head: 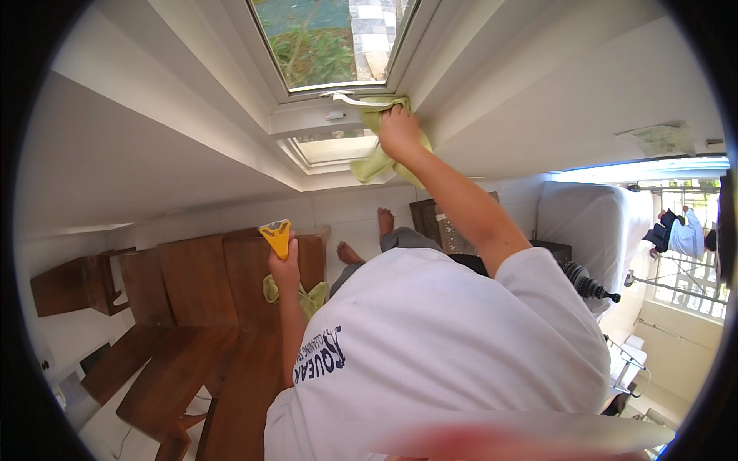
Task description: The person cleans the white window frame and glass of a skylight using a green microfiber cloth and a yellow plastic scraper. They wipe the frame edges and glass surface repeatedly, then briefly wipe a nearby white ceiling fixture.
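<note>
My right hand (399,129) grips a yellow-green cloth (375,164) at the lower right corner of a white window frame (340,97). The cloth hangs below my fingers, and its top lies by the free end of the white window handle (360,102). Lower down at the left, my left hand (285,262) holds a yellow scraper (277,236) with its wide head pointing up. Another yellow-green cloth (314,297) lies partly hidden behind my left forearm, over the brown wooden furniture.
Brown wooden furniture (196,282) stands at the left. A dark wooden piece (424,222) is near my feet. At the right are a white-covered bulky object (582,213), a black turned post (582,282) and, farther off, a person (686,233) by a bright grilled opening.
</note>
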Demonstrator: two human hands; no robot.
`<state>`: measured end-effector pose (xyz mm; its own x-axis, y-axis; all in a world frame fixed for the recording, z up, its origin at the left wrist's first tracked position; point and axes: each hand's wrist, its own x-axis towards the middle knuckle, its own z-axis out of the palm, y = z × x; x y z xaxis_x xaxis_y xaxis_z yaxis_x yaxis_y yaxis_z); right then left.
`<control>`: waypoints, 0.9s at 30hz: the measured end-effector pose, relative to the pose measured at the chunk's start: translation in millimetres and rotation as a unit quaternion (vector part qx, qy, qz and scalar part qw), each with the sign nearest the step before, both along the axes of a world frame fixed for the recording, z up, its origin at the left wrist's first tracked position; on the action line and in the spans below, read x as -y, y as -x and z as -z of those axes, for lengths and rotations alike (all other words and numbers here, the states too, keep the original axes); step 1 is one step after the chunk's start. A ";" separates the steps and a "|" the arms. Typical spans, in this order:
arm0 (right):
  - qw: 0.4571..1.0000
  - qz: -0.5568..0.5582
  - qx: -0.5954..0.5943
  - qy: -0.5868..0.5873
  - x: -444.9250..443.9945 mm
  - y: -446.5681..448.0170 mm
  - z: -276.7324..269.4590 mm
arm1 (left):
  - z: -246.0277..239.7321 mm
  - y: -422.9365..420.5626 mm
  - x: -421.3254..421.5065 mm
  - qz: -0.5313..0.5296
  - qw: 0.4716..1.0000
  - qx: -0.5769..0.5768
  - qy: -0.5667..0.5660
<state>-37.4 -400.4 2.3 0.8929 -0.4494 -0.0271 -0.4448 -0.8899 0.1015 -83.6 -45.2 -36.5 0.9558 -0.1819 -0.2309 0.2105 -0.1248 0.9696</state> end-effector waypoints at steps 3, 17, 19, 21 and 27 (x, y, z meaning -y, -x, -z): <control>0.997 0.042 -0.063 -0.024 4.0 -14.4 -2.7 | 2.8 -3.7 2.2 0.022 0.998 0.053 -0.037; 0.867 -0.128 0.449 0.177 28.8 91.6 -323.9 | -8.8 -12.7 -9.8 0.033 0.996 0.047 -0.068; 0.853 -0.133 0.421 0.279 28.0 75.9 -349.5 | -12.0 -25.2 3.3 0.047 0.996 0.058 -0.055; 0.858 -0.107 0.395 0.310 31.2 33.9 -330.1 | -17.3 -37.9 20.1 0.050 0.997 0.062 -0.019; 0.948 -0.129 0.128 0.263 35.1 21.5 -120.0 | -26.4 -38.1 36.9 0.062 0.994 0.083 0.026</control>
<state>-58.9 -435.6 122.3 0.9219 -0.1071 0.3722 -0.2899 -0.8281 0.4797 -45.4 -82.2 -10.2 0.9496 -0.3079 -0.0589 0.0332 -0.0878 0.9956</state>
